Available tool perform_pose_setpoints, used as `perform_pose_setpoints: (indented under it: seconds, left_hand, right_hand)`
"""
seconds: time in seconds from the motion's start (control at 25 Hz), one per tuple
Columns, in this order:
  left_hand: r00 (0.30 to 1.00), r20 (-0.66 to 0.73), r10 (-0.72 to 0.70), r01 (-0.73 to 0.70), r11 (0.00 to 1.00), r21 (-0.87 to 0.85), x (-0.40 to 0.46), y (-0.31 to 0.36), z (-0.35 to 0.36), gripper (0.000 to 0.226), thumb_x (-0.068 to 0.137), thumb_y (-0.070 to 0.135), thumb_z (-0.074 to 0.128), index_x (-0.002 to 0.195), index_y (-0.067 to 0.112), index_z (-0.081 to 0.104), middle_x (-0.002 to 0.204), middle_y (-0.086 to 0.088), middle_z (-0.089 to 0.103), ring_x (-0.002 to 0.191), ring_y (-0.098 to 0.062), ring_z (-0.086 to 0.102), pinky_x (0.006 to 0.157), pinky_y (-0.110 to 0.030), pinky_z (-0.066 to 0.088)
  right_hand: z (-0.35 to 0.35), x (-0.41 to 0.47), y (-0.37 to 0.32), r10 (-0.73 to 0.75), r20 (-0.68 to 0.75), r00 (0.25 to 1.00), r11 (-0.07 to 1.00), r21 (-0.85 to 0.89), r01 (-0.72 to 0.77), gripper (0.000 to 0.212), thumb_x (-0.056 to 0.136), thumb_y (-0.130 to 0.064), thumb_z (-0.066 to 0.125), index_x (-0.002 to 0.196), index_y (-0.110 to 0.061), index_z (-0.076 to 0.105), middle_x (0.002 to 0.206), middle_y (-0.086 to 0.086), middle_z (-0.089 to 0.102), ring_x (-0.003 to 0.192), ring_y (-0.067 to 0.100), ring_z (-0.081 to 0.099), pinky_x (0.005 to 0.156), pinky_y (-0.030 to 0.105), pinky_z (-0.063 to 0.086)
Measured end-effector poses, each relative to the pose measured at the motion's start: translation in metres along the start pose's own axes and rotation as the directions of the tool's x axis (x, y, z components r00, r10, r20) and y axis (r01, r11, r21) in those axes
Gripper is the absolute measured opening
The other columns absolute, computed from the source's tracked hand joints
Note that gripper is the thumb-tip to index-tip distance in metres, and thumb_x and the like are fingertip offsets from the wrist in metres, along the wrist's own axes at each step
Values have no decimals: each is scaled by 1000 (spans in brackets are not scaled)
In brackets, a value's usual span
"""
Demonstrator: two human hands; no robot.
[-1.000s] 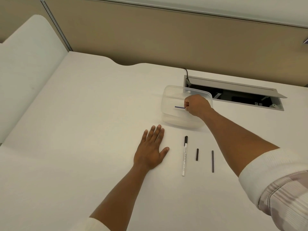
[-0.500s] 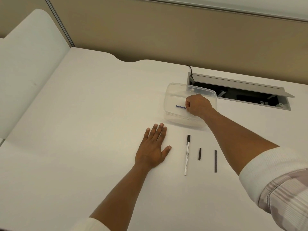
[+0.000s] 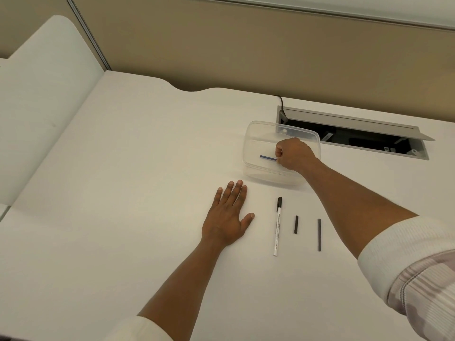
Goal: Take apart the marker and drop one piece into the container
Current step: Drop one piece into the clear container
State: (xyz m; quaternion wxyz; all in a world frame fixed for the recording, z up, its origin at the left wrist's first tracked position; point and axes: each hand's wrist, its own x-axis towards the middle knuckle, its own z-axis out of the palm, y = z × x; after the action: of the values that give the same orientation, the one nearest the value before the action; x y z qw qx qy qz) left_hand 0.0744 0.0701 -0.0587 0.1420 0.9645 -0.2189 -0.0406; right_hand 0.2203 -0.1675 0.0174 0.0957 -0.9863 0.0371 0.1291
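On the desk: big white tabletop (image 3: 123, 193), mostly bare, with everything for the job bunched toward the right side.
Cable hatch: an open floor-box style slot (image 3: 352, 139) sits just behind the tub, lid flipped up, a black cable going in. Worth keeping small parts away from that hole imo.
Container: clear plastic tub (image 3: 256, 143), no lid, near the back right of the work area. Right forearm reaches across to it.
Left hand: left hand (image 3: 227, 217) lies flat on the desk, fingers spread a little, holding nothing. Just parked beside the marker bits.
Right hand: right hand (image 3: 293, 153) is over the tub, curled into a loose fist, thumb and fingers pinched on one end of the piece.
Marker body: white barrel with black tip end (image 3: 277, 227) lies on the desk in front of the tub, pointing away from the person.
Long dark piece: thin rod (image 3: 319, 234), right of the barrel, apart from it.
Short dark piece: stubby bit (image 3: 296, 224) between barrel and rod, touching neither.
Piece in hand: thin bluish stick (image 3: 268, 157), roughly level, poking left from the fist over the tub's inside. Can't tell if it touches the bottom.
How I'd do it: looks like the drop step, nearly done. Just open the fingers while the whole stick is inside the rim, keep it low so it doesn't bounce out, and lift the hand straight up so it doesn't nudge the light tub.
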Motion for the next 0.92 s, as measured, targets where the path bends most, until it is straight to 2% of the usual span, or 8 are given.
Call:
perform_pose_setpoints:
  seconds: [0.2,0.36,0.68,0.92]
  left_hand:
    - [1000,-7,-1,1,1000,-8,1,0,0,72,99,57,27,157,21,5,166,4,0,152,-15,-7,124,-40,-1]
    - [1000,3,-4,4,1000,2,0,0,0,72,99,58,25,157,21,4,166,4,-2,152,-15,-8,124,-40,-2]
    - [999,51,-7,6,1000,21,-3,1,-2,73,98,57,20,157,19,-2,165,2,-6,152,-16,-10,124,-39,-5]
    - [998,58,-24,24,1000,-5,-22,14,1,76,94,56,12,156,15,-4,165,-2,-9,151,-17,-13,123,-38,-8]
  right_hand:
    - [-5,-3,2,6,-11,1000,999,33,-5,11,82,-16,71,89,-21,64,105,6,63,92,26,60,77,33,50]
    - [-14,-9,7,0,-51,999,999,43,2,13,86,-21,69,98,-19,65,107,6,64,92,24,61,75,30,48]
    - [-46,-47,7,-81,-265,961,988,108,113,17,89,-16,56,103,-13,65,104,5,68,99,26,60,82,40,52]
    - [-54,-88,5,-92,-425,900,973,153,172,24,91,-13,53,114,-13,62,118,4,65,111,26,56,89,34,42]
